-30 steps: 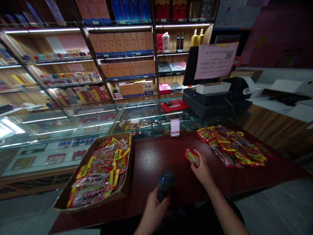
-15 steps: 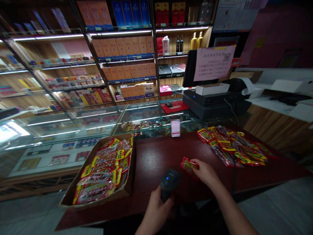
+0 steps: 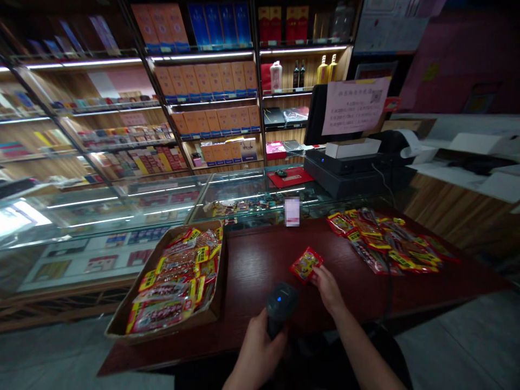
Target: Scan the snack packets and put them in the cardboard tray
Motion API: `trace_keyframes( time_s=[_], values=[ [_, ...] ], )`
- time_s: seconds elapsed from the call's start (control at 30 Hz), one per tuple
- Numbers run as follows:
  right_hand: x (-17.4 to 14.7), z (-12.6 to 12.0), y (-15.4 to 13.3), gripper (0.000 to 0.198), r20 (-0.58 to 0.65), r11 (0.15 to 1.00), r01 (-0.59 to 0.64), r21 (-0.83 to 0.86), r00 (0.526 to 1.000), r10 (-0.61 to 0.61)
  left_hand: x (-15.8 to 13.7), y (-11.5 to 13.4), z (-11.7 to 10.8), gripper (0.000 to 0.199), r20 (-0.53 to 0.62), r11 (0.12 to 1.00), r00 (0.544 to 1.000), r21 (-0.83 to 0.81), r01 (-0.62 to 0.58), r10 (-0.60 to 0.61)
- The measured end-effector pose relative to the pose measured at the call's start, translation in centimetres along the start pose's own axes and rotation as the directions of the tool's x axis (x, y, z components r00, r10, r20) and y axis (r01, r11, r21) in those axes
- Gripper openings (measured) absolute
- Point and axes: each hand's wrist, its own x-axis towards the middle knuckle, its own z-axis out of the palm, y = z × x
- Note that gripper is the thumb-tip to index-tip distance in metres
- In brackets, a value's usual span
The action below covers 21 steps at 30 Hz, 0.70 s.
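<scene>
My left hand (image 3: pixel 262 344) is wrapped round the handle of a dark barcode scanner (image 3: pixel 281 301), which shows a small blue light on top. Ahead of the scanner, my right hand (image 3: pixel 326 287) pinches the lower right corner of a red and yellow snack packet (image 3: pixel 306 264), its printed face turned up. To the right, a pile of similar snack packets (image 3: pixel 385 241) lies loose on the dark red table (image 3: pixel 252 260). On the left stands an open cardboard box (image 3: pixel 221 303) filled with more snack packets (image 3: pixel 174 276).
A glass display counter (image 3: pixel 162 189) runs behind the table. A small upright card (image 3: pixel 292 211) stands at the table's back edge. Behind the pile are a black till (image 3: pixel 349 173) and a monitor with a paper sign (image 3: pixel 355 107). Lit shelves with boxed bottles (image 3: pixel 213 81) line the wall.
My right hand has moved slightly left and turned the snack packet so its broad face shows. The scanner in my left hand has hardly moved.
</scene>
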Motion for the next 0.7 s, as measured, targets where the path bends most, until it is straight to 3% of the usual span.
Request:
trace_keyframes(
  time_s=[0.3, 0.57, 0.7],
  values=[
    [0.18, -0.28, -0.07, 0.034, -0.002, 0.998, 0.020, 0.062, 1.000, -0.020, 0.39, 0.08, 0.13, 0.012, 0.020, 0.999, 1.000, 0.053, -0.008, 0.006],
    [-0.14, -0.21, -0.12, 0.039, 0.021, 0.999, 0.026, 0.024, 0.999, -0.027, 0.13, -0.47, -0.06, 0.013, 0.034, 0.990, 0.998, -0.134, 0.051, -0.047],
    [0.01, -0.26, 0.18, 0.040, 0.013, 0.999, 0.033, 0.015, 0.999, -0.033, 0.39, -0.83, 0.30, 0.012, 0.038, 0.993, 0.999, -0.112, 0.036, -0.032]
  ],
)
